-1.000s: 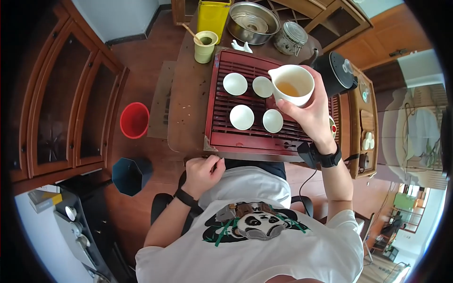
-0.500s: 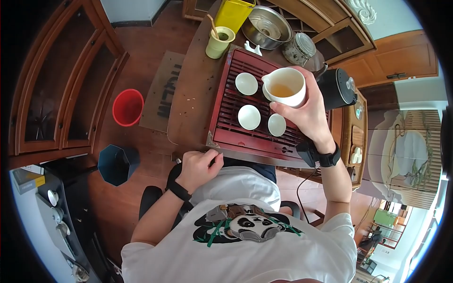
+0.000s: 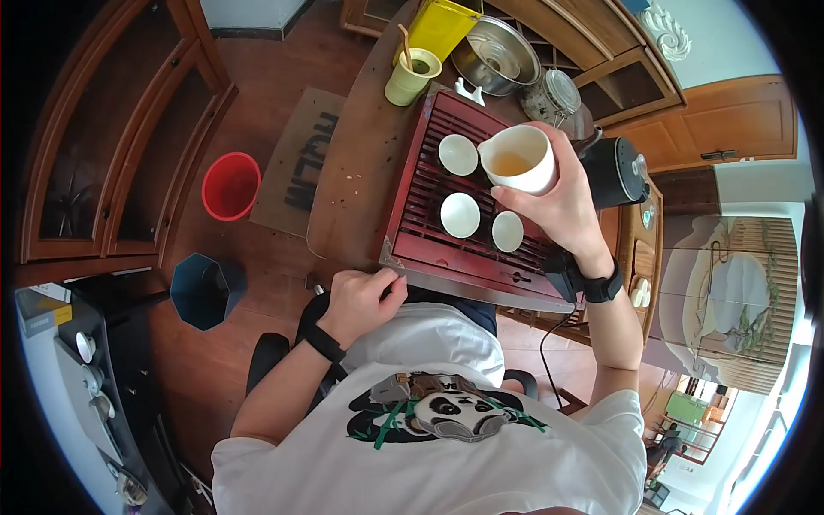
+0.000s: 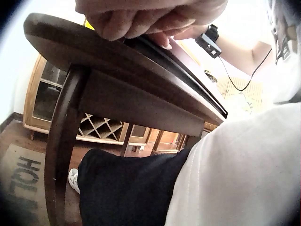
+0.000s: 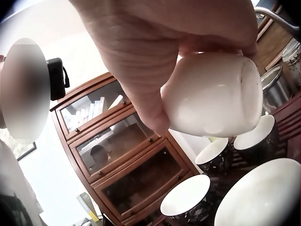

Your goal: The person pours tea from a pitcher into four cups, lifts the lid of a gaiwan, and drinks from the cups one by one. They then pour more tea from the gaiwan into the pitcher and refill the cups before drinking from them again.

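Observation:
In the head view my right hand point(image 3: 562, 206) grips a white fairness pitcher point(image 3: 536, 178) from its right side, thumb at the near side. Amber tea point(image 3: 512, 163) lies in it, and its spout points left. The pitcher is held above a dark red slatted tea tray point(image 3: 455, 252). White-lined teacups stand there: one far left point(image 3: 458, 154), one near left point(image 3: 460, 215), one near right point(image 3: 507, 232). Another sits hidden under the pitcher. The right wrist view shows dark patterned outsides on the cups point(image 5: 186, 195). My left hand point(image 3: 365, 300) rests at the table's front edge, fingers loosely curled, holding nothing.
Behind the tray stand a green pot with a wooden-handled tool point(image 3: 412, 79), a yellow box point(image 3: 442, 34), a steel basin point(image 3: 498, 60) and a glass jar point(image 3: 551, 96). A black kettle point(image 3: 614, 172) is to the right. Red point(image 3: 231, 186) and dark blue point(image 3: 206, 292) bins stand on the floor.
My right hand has brought the pitcher left over the far right cup, which it now covers. The head view has turned slightly. My left hand stays at the table edge.

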`<state>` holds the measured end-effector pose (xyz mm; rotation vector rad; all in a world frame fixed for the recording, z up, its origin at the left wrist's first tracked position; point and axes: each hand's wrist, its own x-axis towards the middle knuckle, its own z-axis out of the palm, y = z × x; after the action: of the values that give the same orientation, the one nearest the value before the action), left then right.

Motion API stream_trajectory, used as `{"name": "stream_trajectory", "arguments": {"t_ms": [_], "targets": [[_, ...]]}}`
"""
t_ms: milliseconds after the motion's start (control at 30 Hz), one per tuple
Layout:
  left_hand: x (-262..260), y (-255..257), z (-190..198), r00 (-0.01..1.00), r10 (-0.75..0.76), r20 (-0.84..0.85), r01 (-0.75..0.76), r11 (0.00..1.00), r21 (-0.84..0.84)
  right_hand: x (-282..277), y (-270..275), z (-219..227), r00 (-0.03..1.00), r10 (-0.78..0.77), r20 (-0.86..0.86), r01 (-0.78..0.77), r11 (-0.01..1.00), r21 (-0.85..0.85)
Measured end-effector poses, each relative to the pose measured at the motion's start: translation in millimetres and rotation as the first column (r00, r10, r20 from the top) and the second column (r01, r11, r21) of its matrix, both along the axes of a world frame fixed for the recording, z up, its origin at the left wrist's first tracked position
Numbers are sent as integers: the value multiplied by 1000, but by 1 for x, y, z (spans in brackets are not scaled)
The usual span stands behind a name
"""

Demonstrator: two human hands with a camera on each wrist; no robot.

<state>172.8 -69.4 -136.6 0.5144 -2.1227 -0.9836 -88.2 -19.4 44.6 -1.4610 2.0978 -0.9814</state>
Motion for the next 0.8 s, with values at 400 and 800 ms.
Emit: {"name": "stream_trajectory", "arguments": {"t_ms": [400, 800], "targets": [[1, -1, 0, 1000, -2, 22, 2, 1000, -5, -3, -4, 6, 998, 5, -58, -4, 1000, 22], [1, -1, -1, 1000, -3, 26, 3, 1000, 0, -4, -6, 20, 990, 5, -141, -2, 1000, 21]]}}
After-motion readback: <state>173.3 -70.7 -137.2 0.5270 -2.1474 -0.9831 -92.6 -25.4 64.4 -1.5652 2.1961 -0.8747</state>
